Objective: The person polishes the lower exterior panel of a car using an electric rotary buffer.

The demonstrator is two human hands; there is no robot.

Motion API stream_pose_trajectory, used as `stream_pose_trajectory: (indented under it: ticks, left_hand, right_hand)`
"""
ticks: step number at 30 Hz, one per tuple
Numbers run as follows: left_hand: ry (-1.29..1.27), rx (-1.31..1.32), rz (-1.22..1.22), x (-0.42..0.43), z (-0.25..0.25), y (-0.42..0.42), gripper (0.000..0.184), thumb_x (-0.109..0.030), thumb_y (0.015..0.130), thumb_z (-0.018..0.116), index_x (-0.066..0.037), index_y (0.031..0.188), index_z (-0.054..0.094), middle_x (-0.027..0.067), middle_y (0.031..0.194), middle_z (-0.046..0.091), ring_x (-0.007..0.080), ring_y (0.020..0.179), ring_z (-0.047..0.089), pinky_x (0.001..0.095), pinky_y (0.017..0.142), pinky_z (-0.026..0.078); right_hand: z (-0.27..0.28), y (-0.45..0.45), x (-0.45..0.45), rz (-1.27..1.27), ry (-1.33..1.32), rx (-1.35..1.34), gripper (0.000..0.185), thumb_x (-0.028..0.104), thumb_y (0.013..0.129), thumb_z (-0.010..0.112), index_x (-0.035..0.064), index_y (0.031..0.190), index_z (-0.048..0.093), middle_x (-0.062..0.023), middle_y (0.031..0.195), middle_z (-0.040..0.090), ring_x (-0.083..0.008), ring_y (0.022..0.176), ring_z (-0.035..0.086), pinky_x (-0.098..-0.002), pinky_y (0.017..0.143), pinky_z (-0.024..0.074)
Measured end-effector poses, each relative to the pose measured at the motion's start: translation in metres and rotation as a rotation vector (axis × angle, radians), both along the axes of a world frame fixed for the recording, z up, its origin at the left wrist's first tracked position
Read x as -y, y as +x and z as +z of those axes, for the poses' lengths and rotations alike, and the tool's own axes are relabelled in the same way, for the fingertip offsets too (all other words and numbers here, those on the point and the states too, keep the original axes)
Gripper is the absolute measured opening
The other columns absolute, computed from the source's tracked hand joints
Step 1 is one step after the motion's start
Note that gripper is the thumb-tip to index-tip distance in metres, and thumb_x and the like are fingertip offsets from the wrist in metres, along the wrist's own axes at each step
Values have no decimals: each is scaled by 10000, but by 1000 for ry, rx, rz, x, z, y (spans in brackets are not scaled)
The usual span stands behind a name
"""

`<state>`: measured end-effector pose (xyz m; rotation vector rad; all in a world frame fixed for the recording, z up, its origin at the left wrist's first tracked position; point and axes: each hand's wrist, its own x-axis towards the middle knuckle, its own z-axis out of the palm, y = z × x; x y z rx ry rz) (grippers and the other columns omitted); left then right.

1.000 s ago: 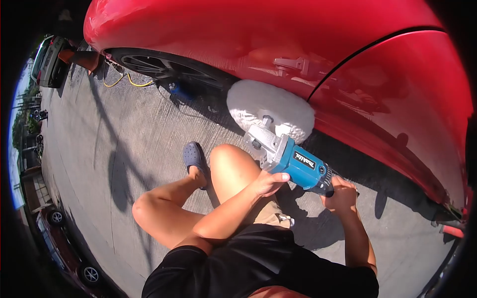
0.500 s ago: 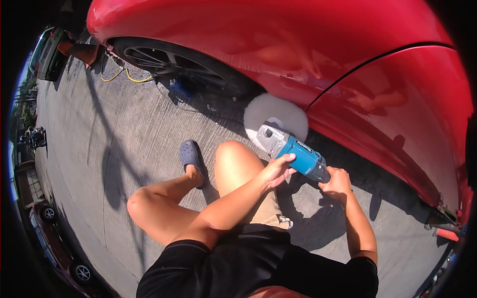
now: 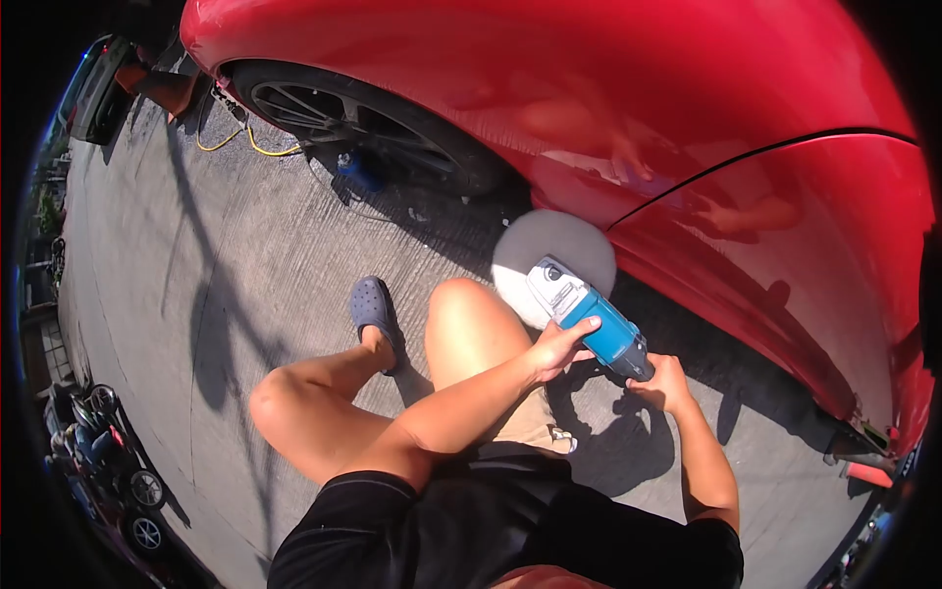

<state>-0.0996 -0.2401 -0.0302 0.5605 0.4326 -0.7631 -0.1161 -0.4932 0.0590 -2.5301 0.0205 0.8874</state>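
Note:
A blue and silver power polisher (image 3: 610, 332) with a round white pad (image 3: 554, 245) is held between my two hands. My left hand (image 3: 561, 350) grips its body just behind the silver head, thumb on top. My right hand (image 3: 664, 383) is wrapped round the black rear end. The pad faces the lower edge of the red car panel (image 3: 589, 118), close to the wheel arch; whether it touches the paint cannot be told. Its face looks smooth and blurred. The polisher and both arms show as reflections in the red paint.
The car's dark wheel (image 3: 363, 123) is at the upper left, with a blue object (image 3: 358, 172) and a yellow cable (image 3: 270, 149) near it. An orange object (image 3: 162, 88) and a parked vehicle stand beyond. Motorbikes (image 3: 103, 442) are at the lower left. My bent legs are below the polisher.
The polisher and both hands have moved down the panel, and the polisher's head has turned. The pad looked fluffy and textured earlier and now looks smooth. A motorbike has come into view at the lower left.

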Motion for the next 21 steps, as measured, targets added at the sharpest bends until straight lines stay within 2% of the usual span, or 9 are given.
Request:
stream_pose_trajectory:
  ticks: [1,4,6,11,14,15,16,19,21]
  left_hand:
    - [11,11,-12,2,0,-1,648,-391,933,837,-132,1439,527,73,1363,641,228,1280,622,479,1041,540]
    - [13,98,-100,5,-2,-5,641,-420,951,819,-155,1458,529,48,1392,624,219,1317,593,519,1056,527]
    - [28,131,-141,10,-2,-7,626,-421,957,814,-165,1456,536,32,1391,629,206,1315,593,513,1052,529]
    - [96,143,-88,15,-9,-8,559,-379,941,840,-155,1368,558,21,1225,703,169,1149,674,404,897,586]
    - [173,171,7,2,-6,-4,571,-366,942,838,-125,1364,538,58,1242,691,201,1163,676,425,912,593]
    - [193,166,103,0,-1,-3,599,-356,951,827,-98,1385,504,96,1271,674,241,1167,683,472,931,597]
    - [208,167,125,-3,-3,-3,665,-417,942,825,-88,1426,509,106,1322,655,253,1209,667,506,957,589]
    - [227,100,64,-14,-9,4,666,-459,950,804,-112,1435,506,108,1334,647,271,1234,649,541,973,573]
    - [205,9,90,-20,-14,7,673,-470,944,804,-138,1447,504,101,1316,652,275,1227,647,521,968,570]
  right_hand:
    - [6,-2,-2,-20,-22,-36,358,201,707,851,4,997,777,-198,815,766,-290,755,771,-398,751,590]
    - [1,-20,9,-100,169,-9,341,184,715,845,18,1005,779,-178,816,767,-278,769,776,-403,753,592]
    - [9,-30,10,-185,135,-74,323,168,724,843,21,1005,783,-156,804,767,-231,754,760,-388,737,584]
    - [-1,-36,10,-199,101,-75,326,162,724,849,22,1012,787,-136,794,765,-191,723,730,-380,722,576]
    - [-10,-22,-1,-178,159,-83,332,162,720,853,11,1008,784,-121,797,761,-173,729,717,-367,726,572]
    - [-7,-11,-8,-164,152,-110,332,158,719,854,3,1004,784,-116,811,766,-164,746,717,-356,733,571]
    - [-5,-1,-14,-152,142,-136,332,155,719,855,-6,1001,785,-111,825,771,-154,764,716,-346,741,570]
    - [-8,11,-20,-176,220,-208,355,179,731,841,-11,1024,777,-109,808,761,-148,751,704,-349,718,561]
    - [-14,16,-27,-149,212,-232,366,176,740,837,-16,1045,770,-109,790,753,-152,725,694,-353,685,550]
